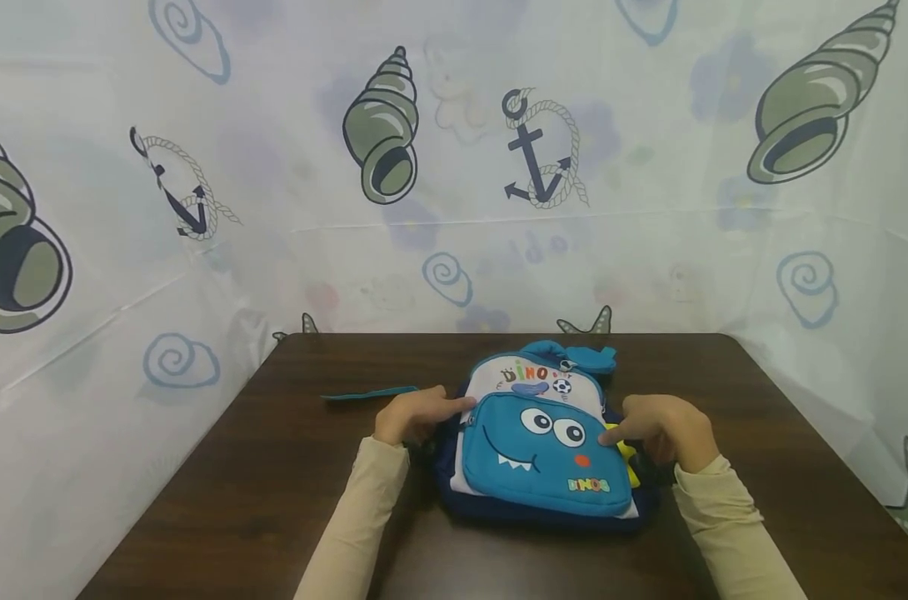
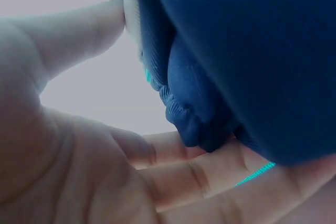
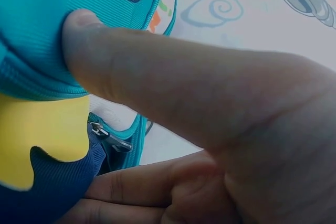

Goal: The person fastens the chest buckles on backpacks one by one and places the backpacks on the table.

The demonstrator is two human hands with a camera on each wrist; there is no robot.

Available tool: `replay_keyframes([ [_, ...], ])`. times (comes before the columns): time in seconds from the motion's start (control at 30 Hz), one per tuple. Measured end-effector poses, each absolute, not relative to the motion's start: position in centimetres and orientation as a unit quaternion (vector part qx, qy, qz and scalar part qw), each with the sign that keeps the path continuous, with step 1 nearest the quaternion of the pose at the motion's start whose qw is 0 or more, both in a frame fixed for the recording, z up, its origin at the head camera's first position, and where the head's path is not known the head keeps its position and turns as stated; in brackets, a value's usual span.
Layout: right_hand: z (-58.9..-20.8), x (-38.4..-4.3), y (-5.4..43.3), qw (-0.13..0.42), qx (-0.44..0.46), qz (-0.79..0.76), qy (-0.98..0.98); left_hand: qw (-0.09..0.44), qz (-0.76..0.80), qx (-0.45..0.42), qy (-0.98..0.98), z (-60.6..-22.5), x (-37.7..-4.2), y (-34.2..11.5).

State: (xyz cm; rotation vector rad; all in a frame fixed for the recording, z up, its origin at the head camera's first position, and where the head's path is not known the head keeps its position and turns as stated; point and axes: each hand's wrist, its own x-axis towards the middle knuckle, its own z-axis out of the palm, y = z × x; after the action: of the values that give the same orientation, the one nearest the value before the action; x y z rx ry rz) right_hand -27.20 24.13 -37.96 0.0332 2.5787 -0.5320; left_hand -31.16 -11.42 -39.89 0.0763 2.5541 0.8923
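A small child's backpack [image 1: 540, 454], blue with a smiling dinosaur face and "DINO" lettering, sits on the table between both hands. My left hand [image 1: 424, 412] grips its left side, the thumb at the front edge. In the left wrist view, the left fingers [image 2: 184, 182] pass beneath the backpack's navy fabric [image 2: 252, 66]. On the other side my right hand [image 1: 660, 425] holds the backpack, its thumb [image 3: 121, 61] pressing the blue front pocket [image 3: 42, 19]. The right fingers reach along the navy side, near a yellow piece [image 3: 58, 129] and a zipper pull [image 3: 113, 139].
The dark brown wooden table [image 1: 274, 500] reaches back to a pale patterned cloth [image 1: 454, 150] with shells and anchors. A thin teal strap [image 1: 370, 393] extends over the table left of the backpack. A blue flap-like part [image 1: 592, 359] sticks out at the backpack's top.
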Motion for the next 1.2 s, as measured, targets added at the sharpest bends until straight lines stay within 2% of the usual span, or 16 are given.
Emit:
replay_keyframes([
  [0.23, -38.4, -27.5, 24.1, 0.261, 0.014, -0.199, 0.944, 0.202, 0.337, 0.029, 0.919, -40.0, -31.0, -11.8],
  [0.57, -38.0, -27.6, 24.1, 0.260, 0.002, -0.190, 0.947, 0.145, 0.346, 0.081, 0.923, -37.1, -30.0, -12.1],
  [0.83, -38.1, -27.6, 24.4, 0.267, 0.001, -0.190, 0.945, 0.140, 0.373, 0.122, 0.909, -36.3, -29.7, -11.6],
  [1.2, -38.3, -27.6, 24.4, 0.265, -0.002, -0.201, 0.943, 0.042, 0.345, 0.166, 0.923, -35.1, -29.5, -11.1],
])
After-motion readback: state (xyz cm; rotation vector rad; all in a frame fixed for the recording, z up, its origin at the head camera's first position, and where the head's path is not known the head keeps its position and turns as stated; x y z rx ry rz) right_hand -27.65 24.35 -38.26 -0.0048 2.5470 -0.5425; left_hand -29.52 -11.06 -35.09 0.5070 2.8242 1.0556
